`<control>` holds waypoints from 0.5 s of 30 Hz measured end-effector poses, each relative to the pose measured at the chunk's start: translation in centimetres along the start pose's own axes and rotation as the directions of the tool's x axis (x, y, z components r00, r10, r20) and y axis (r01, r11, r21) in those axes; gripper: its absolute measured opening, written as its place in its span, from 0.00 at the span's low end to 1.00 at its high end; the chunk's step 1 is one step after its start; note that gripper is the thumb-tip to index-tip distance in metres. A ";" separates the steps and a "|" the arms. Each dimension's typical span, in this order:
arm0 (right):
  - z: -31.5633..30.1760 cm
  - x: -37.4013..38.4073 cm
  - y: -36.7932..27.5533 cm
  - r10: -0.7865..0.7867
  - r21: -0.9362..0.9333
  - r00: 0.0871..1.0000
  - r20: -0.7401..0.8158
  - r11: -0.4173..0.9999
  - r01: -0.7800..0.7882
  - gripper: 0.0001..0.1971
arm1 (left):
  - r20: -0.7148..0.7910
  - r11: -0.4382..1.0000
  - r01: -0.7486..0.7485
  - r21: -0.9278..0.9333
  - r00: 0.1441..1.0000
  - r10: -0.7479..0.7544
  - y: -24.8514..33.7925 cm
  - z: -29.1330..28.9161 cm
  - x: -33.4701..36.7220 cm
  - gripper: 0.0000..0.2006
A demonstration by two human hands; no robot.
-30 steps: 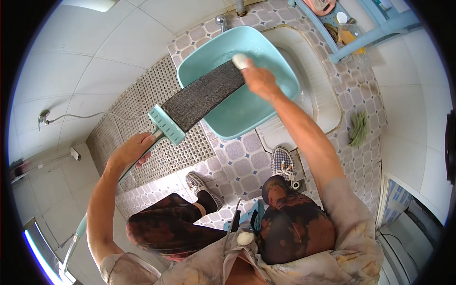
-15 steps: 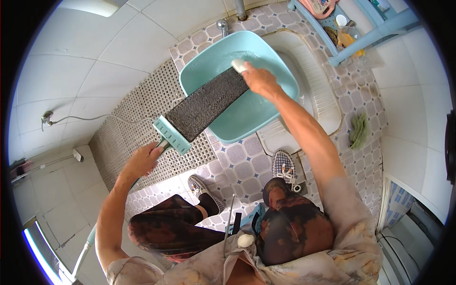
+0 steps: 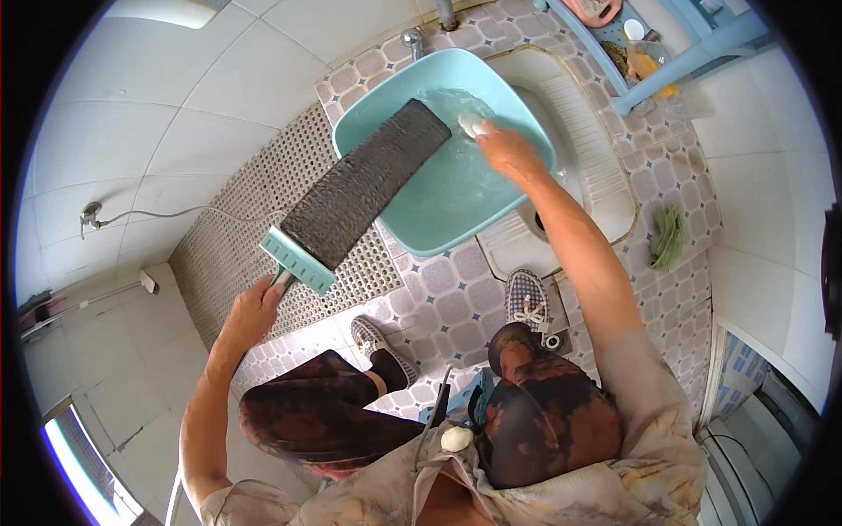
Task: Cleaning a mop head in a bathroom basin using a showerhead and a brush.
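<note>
My left hand [image 3: 254,308] is wrapped round the handle of a flat mop [image 3: 367,182], just below its mint-green plastic end piece. The mop's long dark grey pad lies across the near-left rim of a turquoise basin [image 3: 412,241], its far end over the water. My right hand [image 3: 510,151] is over the basin, closed on a white oblong object [image 3: 472,125] at the water, apart from the pad. Splashing and motion blur hide whether that object is soap or a brush. The water around it is stirred up.
The basin stands partly over a white squat toilet [image 3: 596,197], with a perforated grey mat [image 3: 263,193] to its left. Beyond it is a tap [image 3: 412,39]. A green cloth [image 3: 667,235] lies on the right floor. Far right stands a blue shelf [image 3: 649,88] holding toiletries.
My right hand and the white object have moved off the pad, rightward and down to the water. The mop has shifted toward me and left, its pad tilted more face-up.
</note>
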State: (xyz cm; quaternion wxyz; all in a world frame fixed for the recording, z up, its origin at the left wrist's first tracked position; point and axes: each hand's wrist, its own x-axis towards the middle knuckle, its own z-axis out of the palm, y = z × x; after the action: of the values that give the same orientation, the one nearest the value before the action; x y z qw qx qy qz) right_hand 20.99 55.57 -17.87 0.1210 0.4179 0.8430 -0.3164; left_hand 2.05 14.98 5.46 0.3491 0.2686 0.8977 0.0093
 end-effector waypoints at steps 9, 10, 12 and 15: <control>0.7 -4.8 -0.7 -0.040 0.144 0.998 -0.049 0.989 0.046 0.24 | 0.259 0.936 0.161 -0.314 0.963 -0.078 2.9 -0.4 1.4 0.18; 0.7 -6.4 -1.9 -0.115 0.296 0.991 -0.065 0.946 0.129 0.22 | 0.283 0.916 0.209 -0.343 0.953 -0.112 3.0 -0.4 1.3 0.18; -2.8 -12.4 -7.3 -0.166 0.453 0.969 0.181 0.889 0.068 0.21 | 0.317 0.894 0.251 -0.372 0.939 -0.132 2.7 -0.2 1.1 0.18; 1.6 -15.6 -8.4 -0.505 0.384 0.858 -0.096 0.776 0.500 0.23 | 0.383 0.871 0.295 -0.393 0.913 -0.136 3.4 -0.1 2.0 0.17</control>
State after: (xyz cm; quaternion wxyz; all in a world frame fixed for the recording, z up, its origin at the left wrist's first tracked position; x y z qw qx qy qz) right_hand 24.04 40.98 -8.17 -0.0497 0.1916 0.8412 -0.5032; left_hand 2.43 18.88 4.98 0.5508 0.0762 0.8215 0.1264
